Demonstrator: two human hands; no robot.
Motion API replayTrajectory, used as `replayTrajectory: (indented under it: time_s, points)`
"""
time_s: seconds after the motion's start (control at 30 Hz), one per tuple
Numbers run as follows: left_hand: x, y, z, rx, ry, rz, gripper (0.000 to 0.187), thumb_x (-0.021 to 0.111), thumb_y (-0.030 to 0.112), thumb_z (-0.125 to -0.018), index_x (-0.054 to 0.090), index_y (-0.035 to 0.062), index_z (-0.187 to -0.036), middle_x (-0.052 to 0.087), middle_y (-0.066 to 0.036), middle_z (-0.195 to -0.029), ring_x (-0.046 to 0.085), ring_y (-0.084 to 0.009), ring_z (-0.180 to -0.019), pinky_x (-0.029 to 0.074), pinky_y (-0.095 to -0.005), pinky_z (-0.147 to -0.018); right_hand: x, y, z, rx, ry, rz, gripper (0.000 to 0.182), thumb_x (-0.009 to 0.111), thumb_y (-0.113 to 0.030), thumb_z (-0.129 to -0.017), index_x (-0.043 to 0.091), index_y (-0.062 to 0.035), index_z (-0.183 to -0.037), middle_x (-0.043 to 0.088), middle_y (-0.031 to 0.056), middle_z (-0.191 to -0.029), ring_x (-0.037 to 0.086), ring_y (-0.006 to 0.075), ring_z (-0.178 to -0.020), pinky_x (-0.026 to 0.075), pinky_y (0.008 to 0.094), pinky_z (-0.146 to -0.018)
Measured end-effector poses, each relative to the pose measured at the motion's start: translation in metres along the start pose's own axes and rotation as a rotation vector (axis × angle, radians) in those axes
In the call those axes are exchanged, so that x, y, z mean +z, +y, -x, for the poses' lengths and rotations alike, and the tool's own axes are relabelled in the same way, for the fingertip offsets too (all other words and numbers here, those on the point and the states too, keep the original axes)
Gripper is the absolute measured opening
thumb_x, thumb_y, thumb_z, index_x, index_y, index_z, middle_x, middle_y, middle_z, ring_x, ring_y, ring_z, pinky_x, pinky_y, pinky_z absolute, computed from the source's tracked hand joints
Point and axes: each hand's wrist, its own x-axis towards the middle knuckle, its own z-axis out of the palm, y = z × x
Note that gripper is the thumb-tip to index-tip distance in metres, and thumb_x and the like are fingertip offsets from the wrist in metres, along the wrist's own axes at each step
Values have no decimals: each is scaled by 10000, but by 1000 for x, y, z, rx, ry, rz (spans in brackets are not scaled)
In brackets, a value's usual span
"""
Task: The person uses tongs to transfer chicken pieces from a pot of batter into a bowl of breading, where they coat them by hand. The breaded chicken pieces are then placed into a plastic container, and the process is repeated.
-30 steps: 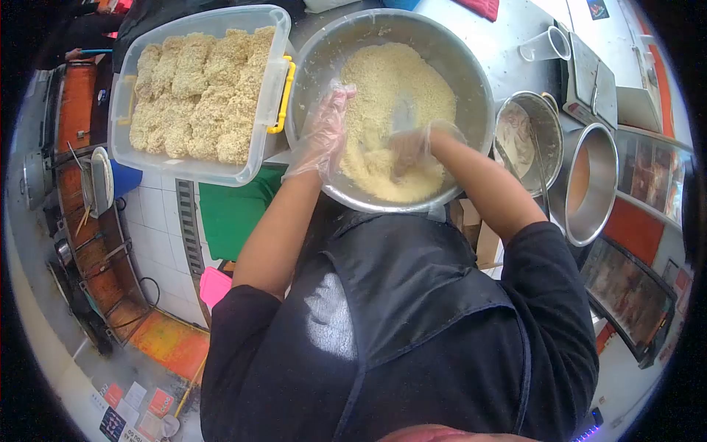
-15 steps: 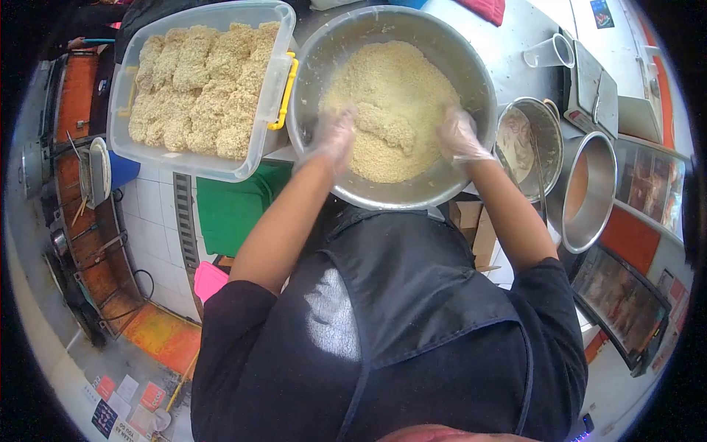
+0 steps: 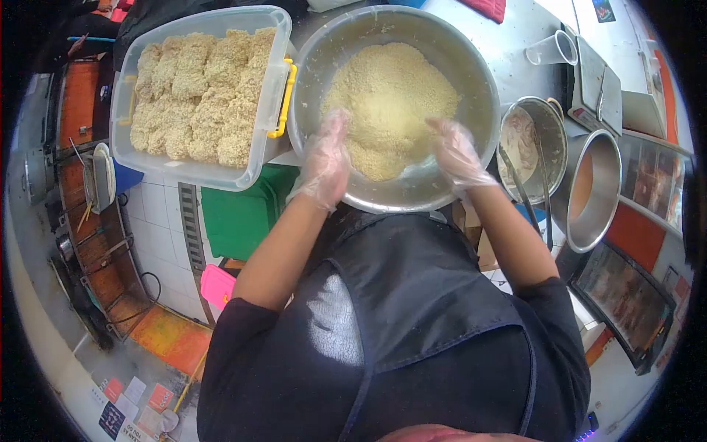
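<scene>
A heap of pale yellow breadcrumbs (image 3: 390, 96) lies in a wide steel bowl (image 3: 471, 66) in front of me. My left hand (image 3: 328, 162), in a clear plastic glove, is at the bowl's near left side beside the crumbs, its fingers stretched out and holding nothing. On the opposite side my right hand (image 3: 456, 155), gloved the same way, is open at the edge of the heap, its fingertips slightly blurred. No coated piece shows on the heap's surface.
Left of the bowl, a clear plastic tub (image 3: 199, 168) with yellow handles holds rows of crumb-coated pieces (image 3: 195, 96). To the right stand a steel pot (image 3: 519, 144) of pale batter with tongs (image 3: 545, 199), another steel pot (image 3: 589, 184) and a clear cup (image 3: 552, 50).
Both hands have drawn back towards me, out of the crumbs. The lumpy coated piece visible between them earlier no longer shows; loose crumbs lie there now.
</scene>
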Motion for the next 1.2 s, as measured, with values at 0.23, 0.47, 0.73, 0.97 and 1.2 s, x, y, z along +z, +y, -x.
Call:
replayTrajectory:
  time_s: [0.23, 0.47, 0.73, 0.97, 1.2]
  points:
    - [-1, -8, -21, 245, -38, -398, 375, 610, 89, -1014, 602, 9, -1380, 590, -95, -1450, 520, -190, -1369, 355, -364, -1188, 58, -14, -78, 406, -687, -115, 248, 545, -115, -898, 755, 0, -959, 761, 158, -881, 715, 279, -755, 591, 411, -738]
    - [-8, 14, 3, 342, -216, -917, 168, 651, 143, -1001, 765, 18, -999, 761, -65, -935, 715, -210, -957, 545, -351, -874, 70, -73, -106, -168, -873, 318, 213, 605, -170, -906, 792, -68, -919, 764, 115, -847, 730, 238, -758, 576, 351, -748]
    - [-33, 6, -2, 942, -462, -1748, 211, 700, 277, -840, 708, 103, -721, 683, -133, -763, 667, -332, -815, 498, -476, -782, 82, -104, -116, -393, -691, 359, 228, 608, -153, -910, 776, -78, -1046, 743, 149, -925, 728, 267, -911, 576, 425, -835]
    - [-35, 6, 0, 956, -434, -1733, 168, 672, 251, -855, 732, 94, -838, 693, -126, -816, 662, -339, -839, 507, -475, -808, 47, -100, -86, -569, -662, 980, 347, 739, -135, -863, 729, -69, -1204, 702, 193, -1208, 686, 354, -1126, 537, 463, -974]
    - [-37, 5, -5, 966, -408, -1789, 191, 665, 294, -878, 715, 111, -895, 708, -93, -916, 671, -314, -938, 502, -467, -855, -25, -96, -62, -422, -442, 631, 320, 760, -162, -872, 728, -3, -1148, 741, 182, -1077, 708, 308, -1035, 546, 405, -930]
